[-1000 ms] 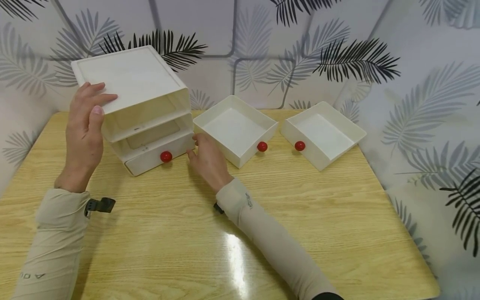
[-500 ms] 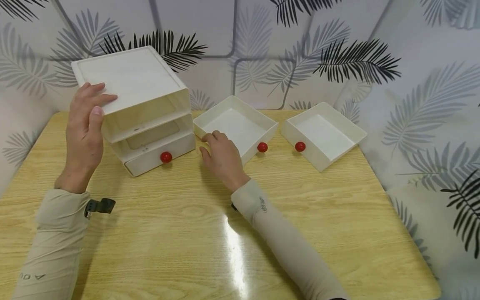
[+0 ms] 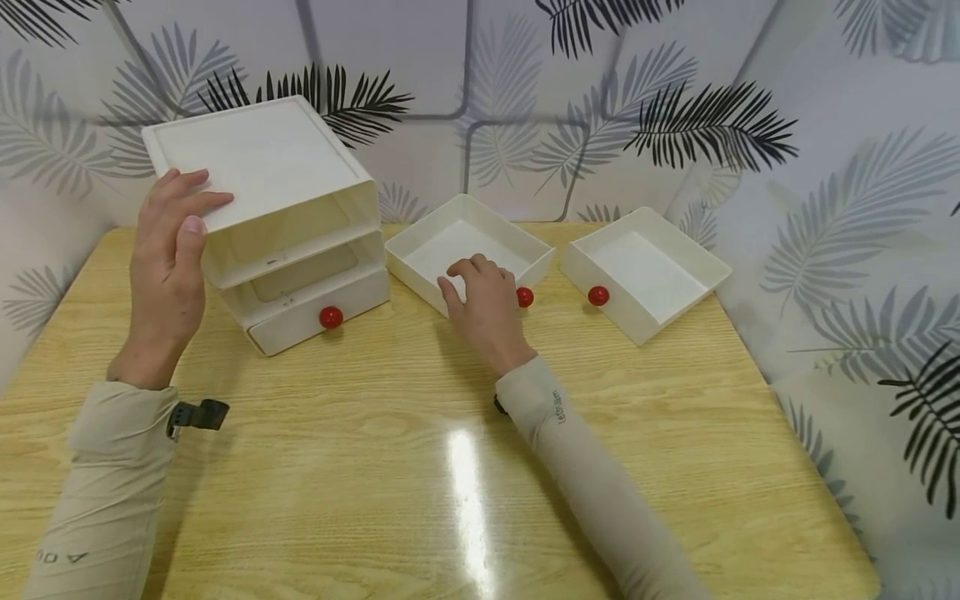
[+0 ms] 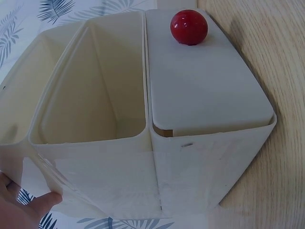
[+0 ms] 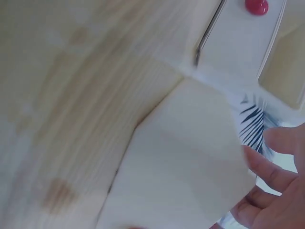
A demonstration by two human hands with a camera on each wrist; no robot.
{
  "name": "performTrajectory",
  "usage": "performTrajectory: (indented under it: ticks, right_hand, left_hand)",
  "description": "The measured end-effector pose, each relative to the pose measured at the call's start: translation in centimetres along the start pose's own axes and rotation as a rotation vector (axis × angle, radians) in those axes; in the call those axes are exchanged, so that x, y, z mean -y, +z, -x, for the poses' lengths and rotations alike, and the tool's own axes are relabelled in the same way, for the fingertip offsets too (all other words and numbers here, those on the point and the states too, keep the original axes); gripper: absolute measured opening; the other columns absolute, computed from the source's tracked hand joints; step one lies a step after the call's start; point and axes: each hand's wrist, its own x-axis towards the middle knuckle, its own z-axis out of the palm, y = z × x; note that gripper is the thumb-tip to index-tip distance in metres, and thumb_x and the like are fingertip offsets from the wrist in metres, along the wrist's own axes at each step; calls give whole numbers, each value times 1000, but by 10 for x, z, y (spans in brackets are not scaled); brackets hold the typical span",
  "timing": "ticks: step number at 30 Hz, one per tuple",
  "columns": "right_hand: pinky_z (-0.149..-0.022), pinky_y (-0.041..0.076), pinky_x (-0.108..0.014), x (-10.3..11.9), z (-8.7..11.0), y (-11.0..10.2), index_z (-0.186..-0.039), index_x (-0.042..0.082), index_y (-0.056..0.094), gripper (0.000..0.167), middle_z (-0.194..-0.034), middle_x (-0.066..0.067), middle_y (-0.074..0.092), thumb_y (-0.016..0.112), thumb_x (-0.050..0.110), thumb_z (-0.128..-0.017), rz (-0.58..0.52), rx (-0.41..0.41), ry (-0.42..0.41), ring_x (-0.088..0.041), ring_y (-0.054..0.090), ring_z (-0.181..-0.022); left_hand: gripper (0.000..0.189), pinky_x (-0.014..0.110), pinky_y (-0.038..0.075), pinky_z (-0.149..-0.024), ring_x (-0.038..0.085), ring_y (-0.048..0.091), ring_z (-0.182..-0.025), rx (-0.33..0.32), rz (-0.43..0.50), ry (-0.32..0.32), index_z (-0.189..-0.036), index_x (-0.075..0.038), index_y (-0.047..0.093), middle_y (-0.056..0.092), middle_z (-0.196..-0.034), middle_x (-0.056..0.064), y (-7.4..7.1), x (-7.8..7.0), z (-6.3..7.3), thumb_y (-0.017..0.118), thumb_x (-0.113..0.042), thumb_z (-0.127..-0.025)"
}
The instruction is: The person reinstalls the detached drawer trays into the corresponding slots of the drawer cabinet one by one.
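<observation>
A white drawer cabinet (image 3: 262,158) stands at the left of the table. Two upper slots are hollow, and the lowest holds a drawer (image 3: 363,292) with a red knob (image 3: 331,317). My left hand (image 3: 167,275) rests on the cabinet's upper left edge, fingers lying over the top; in the left wrist view its thumb (image 4: 45,202) is beside the cabinet wall. My right hand (image 3: 491,312) is over the near corner of a loose white drawer (image 3: 416,267), fingers loosely bent. The right wrist view shows its fingers right at that drawer's edge (image 5: 186,152), with nothing gripped.
A second loose white drawer (image 3: 678,250) with a red knob (image 3: 598,296) lies at the right. The wooden table (image 3: 337,467) reaches back to a leaf-patterned wall (image 3: 517,75).
My right hand has moved rightward from the bottom drawer's right end to the nearer loose drawer. The left hand has stayed on the cabinet, and the drawers have not moved.
</observation>
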Motion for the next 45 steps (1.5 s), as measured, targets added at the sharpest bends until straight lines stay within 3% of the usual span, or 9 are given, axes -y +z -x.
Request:
performTrajectory:
  ticks: [7, 15, 18, 23, 26, 33, 41, 45]
  right_hand:
    - [-120, 36, -53, -29, -3, -7, -119, 6, 73, 37, -123, -15, 67, 55, 37, -107, -30, -13, 113, -35, 62, -120]
    - [-115, 42, -53, -59, -11, -17, -118, 1, 71, 34, -127, -18, 67, 50, 25, -109, -46, -60, 178, -37, 62, -125]
    - [-114, 43, -54, -70, -13, -19, -121, -2, 70, 34, -128, -20, 67, 44, 16, -107, -72, -56, 184, -40, 61, -124]
    - [-116, 41, -54, -77, -10, -26, -128, -3, 65, 40, -134, -21, 62, 42, -6, -94, -116, 9, 177, -44, 58, -124]
    - [-119, 38, -54, -79, -9, -29, -130, -2, 63, 45, -137, -20, 60, 46, -12, -89, -125, 50, 163, -43, 56, -127]
    - [-123, 31, -58, -83, -7, -31, -125, -1, 66, 37, -136, -19, 61, 53, -5, -91, -112, 65, 106, -40, 55, -133]
    - [-124, 17, -75, -89, 0, -37, -123, 0, 66, 34, -136, -19, 61, 56, 3, -91, -96, 109, 69, -38, 53, -138]
    - [-123, 15, -76, -90, 3, -38, -123, 2, 68, 33, -134, -18, 62, 61, 7, -91, -68, 114, 57, -38, 53, -138]
  left_hand:
    - [44, 32, 16, -131, 22, 32, -157, -2, -3, 3, -124, 3, 69, 54, -152, 18, 0, 0, 1, 38, -23, -106]
    - [44, 32, 18, -130, 22, 33, -156, -14, 9, 29, -125, 2, 70, 57, -151, 13, 0, 6, -1, 41, -25, -106]
    - [44, 32, 17, -130, 21, 33, -156, -12, 17, 17, -125, 3, 69, 56, -152, 14, 0, 0, -1, 40, -24, -106]
    - [43, 32, 16, -131, 24, 32, -157, -8, 21, 2, -124, 6, 67, 54, -152, 20, 1, -12, 0, 38, -20, -106]
    - [43, 32, 16, -131, 23, 32, -157, -5, 15, 0, -124, 6, 68, 54, -152, 20, 1, -9, 0, 39, -20, -106]
    - [44, 32, 16, -131, 23, 32, -157, -4, 10, -7, -124, 5, 68, 54, -152, 19, 1, -8, 1, 38, -21, -106]
    - [44, 32, 15, -131, 23, 32, -157, 0, 16, -7, -125, 5, 68, 53, -153, 19, 1, -11, 1, 39, -21, -106]
    - [44, 31, 15, -131, 22, 31, -157, -1, 10, -17, -125, 6, 68, 53, -153, 19, -1, -12, 1, 39, -21, -106]
